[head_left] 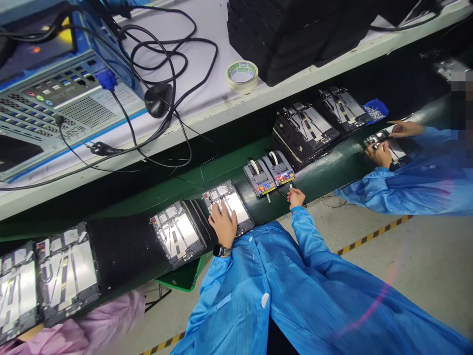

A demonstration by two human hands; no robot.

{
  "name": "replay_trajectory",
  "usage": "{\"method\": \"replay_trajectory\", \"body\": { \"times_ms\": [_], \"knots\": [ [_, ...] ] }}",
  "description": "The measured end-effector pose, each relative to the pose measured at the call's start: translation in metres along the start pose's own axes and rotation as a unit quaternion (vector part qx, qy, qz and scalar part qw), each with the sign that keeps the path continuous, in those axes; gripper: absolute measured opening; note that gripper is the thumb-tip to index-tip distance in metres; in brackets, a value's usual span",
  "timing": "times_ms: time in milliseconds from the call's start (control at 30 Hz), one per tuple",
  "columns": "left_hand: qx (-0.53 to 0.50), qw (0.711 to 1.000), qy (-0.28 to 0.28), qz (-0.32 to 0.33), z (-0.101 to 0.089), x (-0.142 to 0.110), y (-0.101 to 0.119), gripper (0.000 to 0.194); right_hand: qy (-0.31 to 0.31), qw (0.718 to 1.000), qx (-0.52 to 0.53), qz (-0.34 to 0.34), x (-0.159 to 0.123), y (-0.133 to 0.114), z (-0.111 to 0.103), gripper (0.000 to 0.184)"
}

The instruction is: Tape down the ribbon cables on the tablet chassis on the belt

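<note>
My left hand (223, 224), with a dark watch on its wrist, rests flat with spread fingers on an opened tablet body (236, 204) that shows silver plates. Pinched at the fingertips of my right hand (296, 198) is a small pale strip of tape (290, 186), at the front of the right tape dispenser (281, 170). A second tape dispenser (259, 178) stands beside it, with a short tape end hanging from its front. Both have lit red digits. To the left of my left hand is a stack of similar tablet bodies (179, 234).
More tablet bodies lie at far left (68, 273) and in stacks behind the dispensers (308, 129). A blue tray (377, 109) holds small parts. A co-worker's hands (382, 154) work on another tablet at right. A pink sleeve (99, 320) shows lower left. The shelf (207, 106) carries cables, a tape roll (242, 75) and a computer.
</note>
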State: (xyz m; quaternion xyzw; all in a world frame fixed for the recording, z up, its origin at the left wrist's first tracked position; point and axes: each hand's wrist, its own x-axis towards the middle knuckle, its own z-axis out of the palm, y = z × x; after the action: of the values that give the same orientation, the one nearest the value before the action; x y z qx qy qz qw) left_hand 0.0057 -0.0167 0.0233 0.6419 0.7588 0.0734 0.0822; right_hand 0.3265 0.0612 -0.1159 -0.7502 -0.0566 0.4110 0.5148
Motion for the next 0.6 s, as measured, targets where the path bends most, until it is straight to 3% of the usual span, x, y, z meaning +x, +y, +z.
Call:
{"method": "replay_trajectory", "body": {
  "times_ms": [233, 400, 600],
  "knots": [
    [-0.003, 1.0, -0.012, 0.002, -0.002, 0.001, 0.001, 0.064, -0.009, 0.986, 0.155, 0.054, 0.004, -0.003, 0.013, 0.031],
    [-0.013, 1.0, -0.012, 0.006, -0.007, 0.001, 0.0, 0.062, 0.026, 0.99, 0.125, 0.053, 0.002, -0.007, 0.026, 0.036],
    [-0.05, 0.999, 0.018, -0.001, -0.019, 0.011, 0.005, 0.045, 0.078, 0.994, 0.077, 0.017, -0.005, -0.011, 0.037, 0.038]
  ]
}}
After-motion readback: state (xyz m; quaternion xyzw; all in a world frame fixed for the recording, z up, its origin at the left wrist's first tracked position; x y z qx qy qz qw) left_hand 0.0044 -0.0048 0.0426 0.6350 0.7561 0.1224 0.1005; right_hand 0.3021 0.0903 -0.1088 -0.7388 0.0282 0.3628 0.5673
